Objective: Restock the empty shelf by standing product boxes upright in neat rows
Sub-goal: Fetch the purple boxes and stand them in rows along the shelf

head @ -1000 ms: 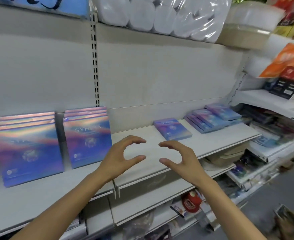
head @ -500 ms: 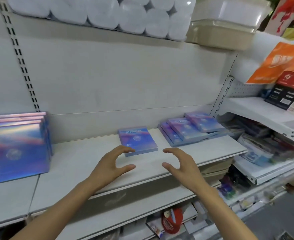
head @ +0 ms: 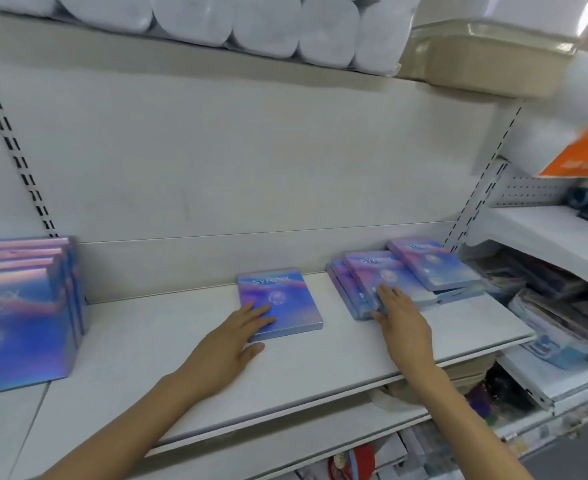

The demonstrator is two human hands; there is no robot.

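Note:
A single blue-violet product box [head: 287, 296] lies flat on the white shelf [head: 188, 358]. My left hand [head: 231, 344] rests on its near left corner, fingers straight on the cover, thumb at the front edge. Further right, several of the same boxes lie flat in a loose pile [head: 420, 268]. My right hand [head: 401, 322] reaches to that pile with straight fingers laid on the front box [head: 372, 271]. At the left, a row of boxes stands upright [head: 18, 317].
An upper shelf carries wrapped paper rolls [head: 251, 26] and a beige tray [head: 486, 60]. To the right, an adjoining rack [head: 545, 233] holds mixed goods. Lower shelves below are cluttered with packets. Bare shelf surface lies between the upright row and the flat box.
The view has swung right. Both hands have moved forward from mid-air and come down on the boxes, left onto the single flat box, right onto the pile.

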